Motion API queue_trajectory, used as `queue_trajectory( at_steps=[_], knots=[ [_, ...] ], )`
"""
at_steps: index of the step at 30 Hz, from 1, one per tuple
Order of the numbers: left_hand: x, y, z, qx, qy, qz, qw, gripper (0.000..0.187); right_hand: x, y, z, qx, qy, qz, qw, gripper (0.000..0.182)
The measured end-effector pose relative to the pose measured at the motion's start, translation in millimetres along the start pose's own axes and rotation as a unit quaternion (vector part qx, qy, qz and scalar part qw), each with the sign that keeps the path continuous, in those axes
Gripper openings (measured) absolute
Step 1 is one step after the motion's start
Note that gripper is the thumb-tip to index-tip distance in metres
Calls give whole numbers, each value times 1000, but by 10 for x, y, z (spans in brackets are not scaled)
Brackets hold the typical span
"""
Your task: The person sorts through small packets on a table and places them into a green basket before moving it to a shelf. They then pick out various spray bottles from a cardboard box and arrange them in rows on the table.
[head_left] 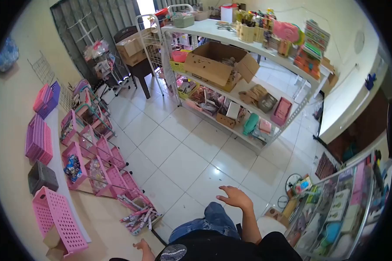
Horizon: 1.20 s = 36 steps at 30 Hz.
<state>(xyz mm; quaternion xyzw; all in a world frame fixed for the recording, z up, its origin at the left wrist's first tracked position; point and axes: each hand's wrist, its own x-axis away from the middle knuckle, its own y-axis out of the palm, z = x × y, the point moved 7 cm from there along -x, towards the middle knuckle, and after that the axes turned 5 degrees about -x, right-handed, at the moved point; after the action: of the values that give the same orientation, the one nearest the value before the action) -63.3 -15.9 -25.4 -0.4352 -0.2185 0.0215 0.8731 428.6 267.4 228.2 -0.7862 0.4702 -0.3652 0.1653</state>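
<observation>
My right hand hovers over the tiled floor in front of my jeans, its fingers stretched out and holding nothing. Low at the bottom edge, my left hand shows only in part, fingers apart with nothing seen in them. Nearest to it is a bundle of patterned rolls at the end of a row of pink bins. One of these, a pink bin, holds small dark and blue packets. A glass display case full of goods stands to the right of my right hand.
A white shelf unit ahead carries an open cardboard box, baskets and pots of pens. Along the left wall, a ledge bears purple baskets and a pink perforated basket. White floor tiles lie between the shelves and bins.
</observation>
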Motion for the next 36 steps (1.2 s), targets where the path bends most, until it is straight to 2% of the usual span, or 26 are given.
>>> queue_trajectory(
  at_steps=[2,3,6,9,11,12,13,14,15,16,18,19,20,22,23,26,27,28,29,33,36],
  knots=[
    [206,-136,-547,-101,-58,71,991,76,34,-194,267,10,-7,40,999,53],
    [-37,-215,32,-146,-69,138,977,74,-532,-224,77,-14,-23,29,999,53],
    [396,157,129,-137,-106,123,977,72,-894,-628,459,78,88,0,993,52],
    [926,430,309,-128,-146,110,975,70,-1258,-1029,352,86,86,-3,993,51],
    [851,1007,213,26,-156,102,982,63,-1481,-1332,334,66,68,-7,995,50],
    [1353,950,843,-167,-136,82,973,70,-1604,-1468,318,44,27,7,999,50],
    [859,1130,492,-163,-134,84,974,70,-1744,-1601,269,17,-18,25,999,50],
    [821,1800,917,-60,128,-189,972,78,-1864,-1747,301,19,-34,36,999,49],
    [891,2399,1480,-57,148,-177,971,78,-2167,-1953,327,0,-44,44,998,49],
    [1642,2191,2260,-16,186,-76,979,82,-2288,-2076,447,53,3,40,998,49],
    [1908,2389,2862,-60,285,-62,955,79,-2488,-2251,542,116,69,40,990,47],
    [2038,2479,3089,-6,292,-132,947,78,-2556,-2304,536,117,78,28,990,47],
    [2162,2590,3265,53,294,-202,933,77,-2645,-2375,443,93,48,39,994,47],
    [2376,2690,3435,77,298,-210,928,76,-2855,-2459,312,60,-8,48,997,47],
    [2432,2721,3540,102,308,-214,921,75,-2944,-2477,298,57,-4,49,997,47],
    [2050,3046,3233,-26,330,-158,930,79,-3217,-2466,265,57,4,15,998,47],
    [2128,2997,3195,-37,285,-186,940,80,-3296,-2447,282,46,10,9,999,47],
    [1970,3037,3045,-109,252,-173,946,78,-3380,-2442,297,37,17,4,999,47],
    [1355,3411,2557,-58,195,-239,949,75,-3466,-2477,306,35,22,13,999,47],
    [1451,4033,3457,-74,189,-245,948,73,-3884,-2590,351,19,63,2,998,48],
    [1209,4056,3736,-97,164,-227,955,72,-4239,-2730,284,37,105,-1,994,49]
  ],
)
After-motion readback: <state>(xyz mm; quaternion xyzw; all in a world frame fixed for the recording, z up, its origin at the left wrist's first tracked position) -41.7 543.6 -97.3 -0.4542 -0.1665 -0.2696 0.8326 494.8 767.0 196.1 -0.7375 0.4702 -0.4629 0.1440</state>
